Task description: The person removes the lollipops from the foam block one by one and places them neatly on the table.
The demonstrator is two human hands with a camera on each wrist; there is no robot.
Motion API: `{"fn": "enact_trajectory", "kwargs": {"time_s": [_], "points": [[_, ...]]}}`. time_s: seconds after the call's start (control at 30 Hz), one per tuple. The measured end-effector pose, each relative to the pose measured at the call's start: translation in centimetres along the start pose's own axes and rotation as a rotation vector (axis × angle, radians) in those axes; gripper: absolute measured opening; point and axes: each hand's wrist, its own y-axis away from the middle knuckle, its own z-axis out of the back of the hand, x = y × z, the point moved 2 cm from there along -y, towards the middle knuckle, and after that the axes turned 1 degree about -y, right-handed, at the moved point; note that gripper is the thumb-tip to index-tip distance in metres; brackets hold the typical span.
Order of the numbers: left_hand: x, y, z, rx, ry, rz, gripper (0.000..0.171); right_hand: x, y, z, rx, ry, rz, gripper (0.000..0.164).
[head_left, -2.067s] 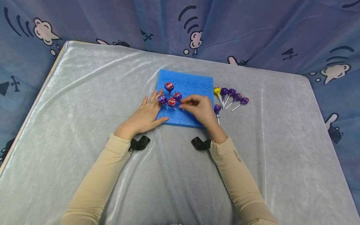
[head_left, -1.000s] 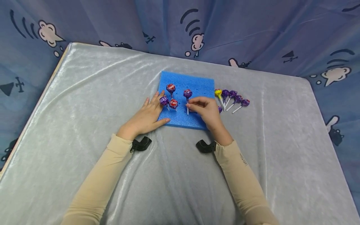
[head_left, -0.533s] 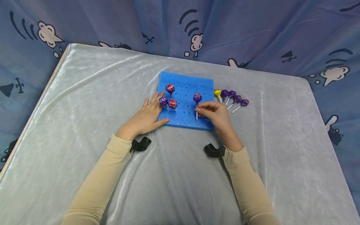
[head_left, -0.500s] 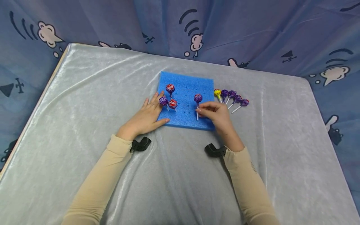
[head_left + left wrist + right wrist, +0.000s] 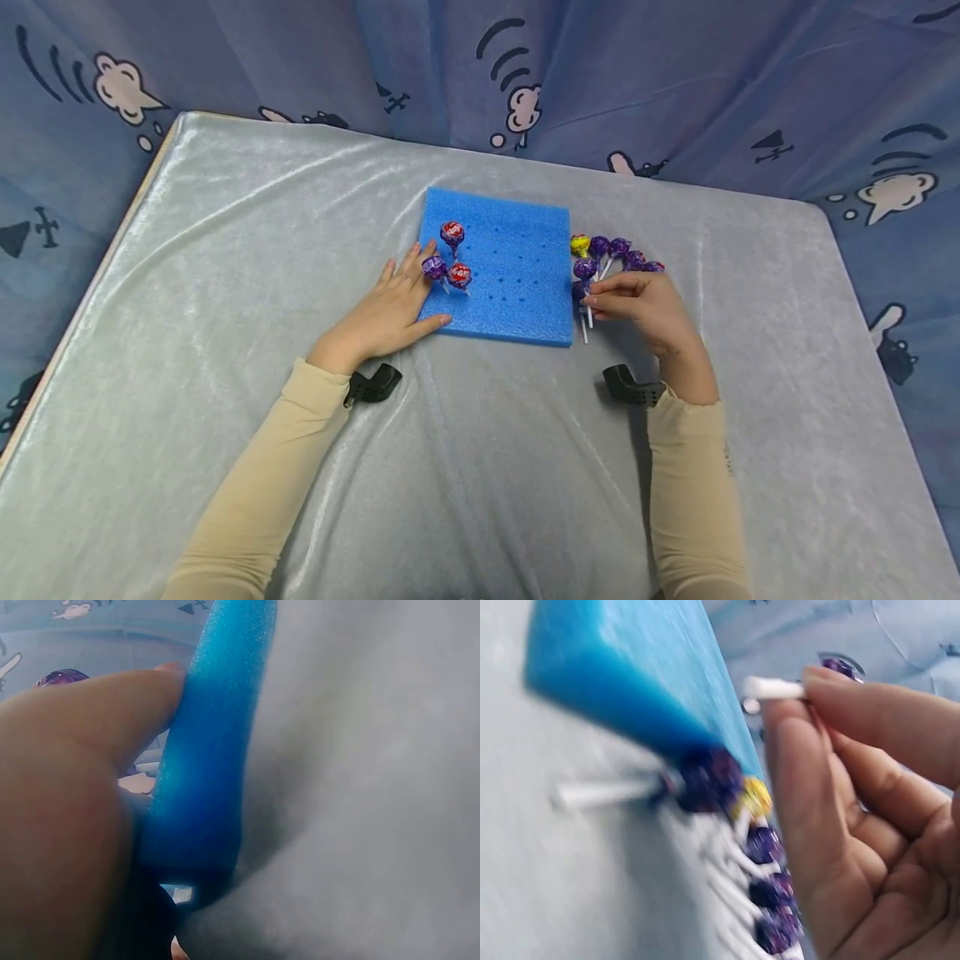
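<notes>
My right hand [image 5: 637, 308] pinches the white stick of a purple lollipop [image 5: 585, 267] just off the right edge of a blue foam block [image 5: 525, 321]. Below the held one, another purple lollipop [image 5: 709, 778] lies on the cloth against the block. My left hand [image 5: 386, 312] rests with spread, straight fingers on the block's left edge. Beside those fingers, a purple lollipop [image 5: 434, 267] and two red-topped lollipops, one in front [image 5: 460, 275] and one behind [image 5: 452, 233], stand in the foam. In the left wrist view the thumb [image 5: 142, 697] lies along the block.
A yellow lollipop [image 5: 580, 244] and several purple lollipops [image 5: 619, 247] lie fanned on the grey cloth [image 5: 480, 467] right of the block. Small holes dot the foam's top. A patterned blue curtain [image 5: 675, 83] hangs behind the table.
The right hand has drawn a lollipop out of the foam and carried it rightward, past the block's edge, over the loose lollipops. The left hand has stayed in place.
</notes>
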Motion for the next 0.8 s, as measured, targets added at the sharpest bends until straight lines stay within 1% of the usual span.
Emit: {"fn": "enact_trajectory", "kwargs": {"time_s": [0.17,0.3,0.4,0.47,0.6,0.73,0.8], "points": [[0.0,0.1,0.0,0.004,0.003,0.003,0.079,-0.2,0.3,1.6,0.0,0.061,-0.08,0.013],[0.0,0.1,0.0,-0.001,0.011,0.003,0.079,-0.5,0.3,2.3,-0.003,0.125,-0.164,0.007],[0.1,0.1,-0.1,-0.004,0.012,0.001,0.079,-0.9,0.2,2.5,0.006,0.158,-0.213,0.013],[0.1,0.0,-0.1,-0.005,0.012,0.0,0.079,-1.3,0.1,2.7,0.01,0.163,-0.232,0.017],[0.0,0.0,0.0,0.001,0.019,0.003,0.079,-1.9,0.0,2.9,0.006,0.153,-0.256,0.009],[0.0,0.0,0.0,0.005,0.022,0.005,0.079,-2.3,-0.2,2.8,0.004,0.143,-0.269,0.014],[0.0,0.0,0.1,0.003,0.02,0.003,0.079,-2.4,-0.2,2.8,0.007,0.152,-0.269,0.011]]}}
